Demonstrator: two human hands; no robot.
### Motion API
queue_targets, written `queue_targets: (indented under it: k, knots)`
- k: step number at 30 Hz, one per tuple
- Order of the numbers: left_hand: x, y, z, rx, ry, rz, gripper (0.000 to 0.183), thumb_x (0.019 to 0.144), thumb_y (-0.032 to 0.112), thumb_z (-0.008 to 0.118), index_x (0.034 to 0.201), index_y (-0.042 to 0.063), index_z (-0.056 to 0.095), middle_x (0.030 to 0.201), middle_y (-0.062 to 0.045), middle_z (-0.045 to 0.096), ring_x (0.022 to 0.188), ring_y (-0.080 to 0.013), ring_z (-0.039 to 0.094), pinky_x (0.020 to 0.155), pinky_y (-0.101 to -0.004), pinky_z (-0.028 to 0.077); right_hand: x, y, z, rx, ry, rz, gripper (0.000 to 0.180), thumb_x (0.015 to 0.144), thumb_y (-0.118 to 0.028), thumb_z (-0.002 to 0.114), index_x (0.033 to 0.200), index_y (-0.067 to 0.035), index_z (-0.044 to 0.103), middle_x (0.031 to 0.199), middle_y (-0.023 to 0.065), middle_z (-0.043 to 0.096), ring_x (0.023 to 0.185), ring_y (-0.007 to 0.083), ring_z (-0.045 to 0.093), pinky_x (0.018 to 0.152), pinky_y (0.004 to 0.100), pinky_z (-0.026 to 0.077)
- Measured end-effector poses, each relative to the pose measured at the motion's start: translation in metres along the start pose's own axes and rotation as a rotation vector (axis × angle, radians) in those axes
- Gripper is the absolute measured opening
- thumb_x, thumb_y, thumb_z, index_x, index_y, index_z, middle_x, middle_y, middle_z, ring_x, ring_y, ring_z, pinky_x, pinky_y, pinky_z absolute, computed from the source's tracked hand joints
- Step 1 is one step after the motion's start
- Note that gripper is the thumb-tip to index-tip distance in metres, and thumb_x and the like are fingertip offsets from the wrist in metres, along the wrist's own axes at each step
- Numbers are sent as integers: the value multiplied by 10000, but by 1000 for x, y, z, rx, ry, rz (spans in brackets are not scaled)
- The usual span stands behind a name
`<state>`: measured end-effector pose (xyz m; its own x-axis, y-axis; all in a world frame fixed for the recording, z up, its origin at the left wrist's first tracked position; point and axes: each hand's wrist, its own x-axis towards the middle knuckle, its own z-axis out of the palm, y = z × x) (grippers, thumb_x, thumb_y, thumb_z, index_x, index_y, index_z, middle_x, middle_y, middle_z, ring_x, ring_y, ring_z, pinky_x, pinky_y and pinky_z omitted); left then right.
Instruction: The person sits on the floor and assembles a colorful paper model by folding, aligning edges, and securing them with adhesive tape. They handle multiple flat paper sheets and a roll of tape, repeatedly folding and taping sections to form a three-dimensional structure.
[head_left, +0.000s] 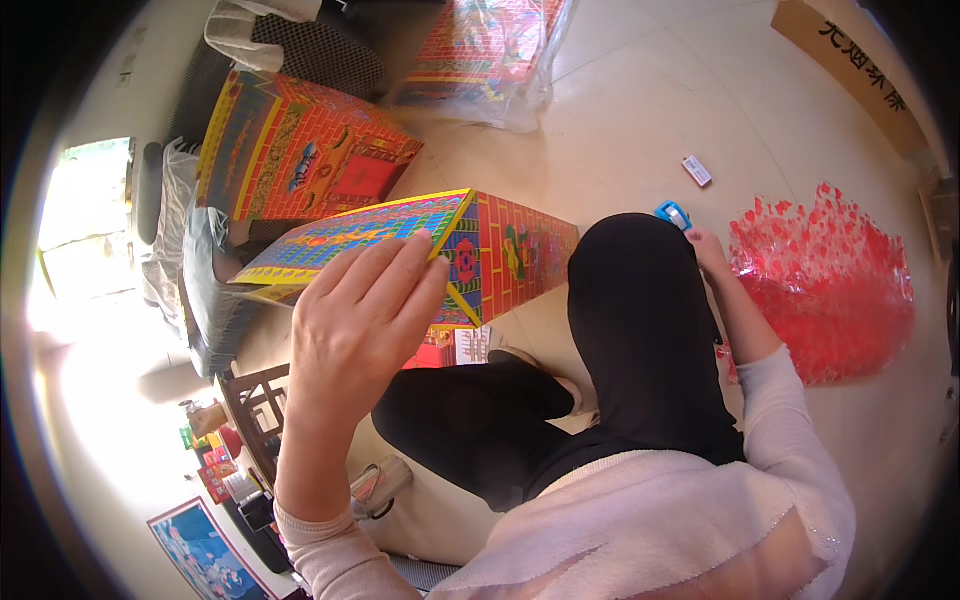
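Note:
A brightly printed cardboard house (525, 251) with red brick-patterned walls and a blue tiled roof stands in front of my knees. My left hand (367, 315) is at the roof's edge near a corner, its fingers bent over the printed board; the thumb is hidden. Beyond my raised knee, my right hand (705, 247) grips a small blue tape dispenser (673, 215) low over the floor. The knee covers part of that hand.
Another printed cardboard house (322, 154) leans by a dark mesh chair (322, 49). Plastic-wrapped printed board (480, 64) lies farther off. On the tiled floor are a small white box (697, 171), red-patterned plastic film (825, 292) and a brown carton (847, 71). A metal kettle (384, 484) stands left.

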<state>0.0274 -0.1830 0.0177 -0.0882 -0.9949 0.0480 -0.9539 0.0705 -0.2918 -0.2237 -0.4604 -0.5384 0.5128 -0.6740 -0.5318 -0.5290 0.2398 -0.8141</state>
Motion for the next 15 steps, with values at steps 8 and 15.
queue_targets:
  k: [8,15]
  knots:
    - [-4,1,2,-18,9,8,345,745,124,719,1079,41,730,1167,-112,746,1038,-288,724,851,-415,587,-131,-336,-6,457,-381,-326,160,1023,-242,691,1060,-87,678,941,-27,672,647,2,423,549,181,345]
    - [-11,1,0,-28,-35,-6,342,758,133,711,1086,37,702,1226,-119,710,1066,-288,701,898,-417,568,-185,-420,56,459,-788,-302,211,1012,-287,758,1060,-103,668,929,-29,687,638,-2,425,549,175,342]
